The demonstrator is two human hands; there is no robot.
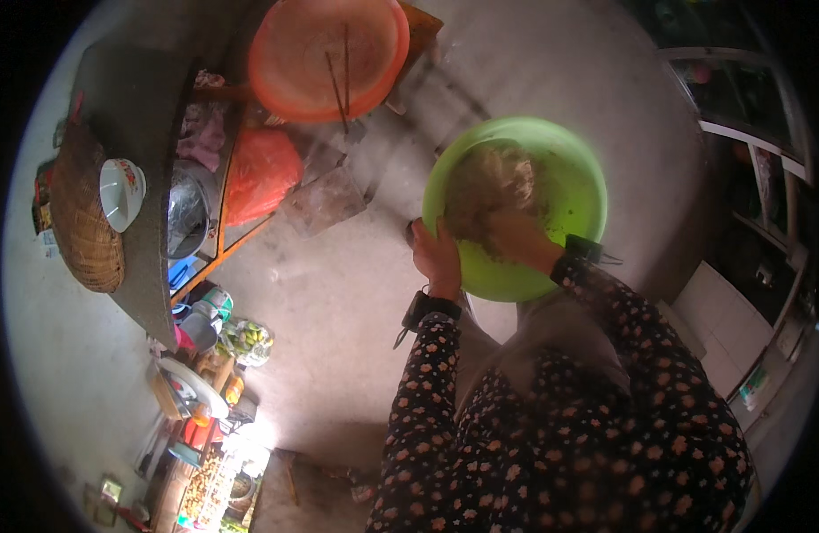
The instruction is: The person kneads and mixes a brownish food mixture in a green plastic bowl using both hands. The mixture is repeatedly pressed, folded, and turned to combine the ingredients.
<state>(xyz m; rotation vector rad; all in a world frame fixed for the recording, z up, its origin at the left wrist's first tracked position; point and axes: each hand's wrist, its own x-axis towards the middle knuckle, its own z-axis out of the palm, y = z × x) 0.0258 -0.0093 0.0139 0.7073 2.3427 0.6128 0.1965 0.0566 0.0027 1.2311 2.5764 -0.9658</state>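
A bright green plastic basin (576, 180) is in front of me, above my knees. Inside it lies a brownish, crumbly mass (479, 180), paler at the top, with crumbs on the basin wall. My left hand (437, 258) grips the basin's left rim, thumb and fingers on either side. Reaching in from the right, my right hand (519, 238) presses into the lower part of the mass. Its fingertips are sunk in or hidden there, so I cannot tell how they are closed. Both wrists wear dark bands.
An orange-red basin (329, 60) with two chopsticks (346, 70) across it stands ahead. To the left, a dark counter (149, 133) holds a white bowl (121, 193) and a wicker basket (86, 206). A red plastic bag (262, 173) sits beside its shelf. Bagged green produce (249, 340) lies lower left.
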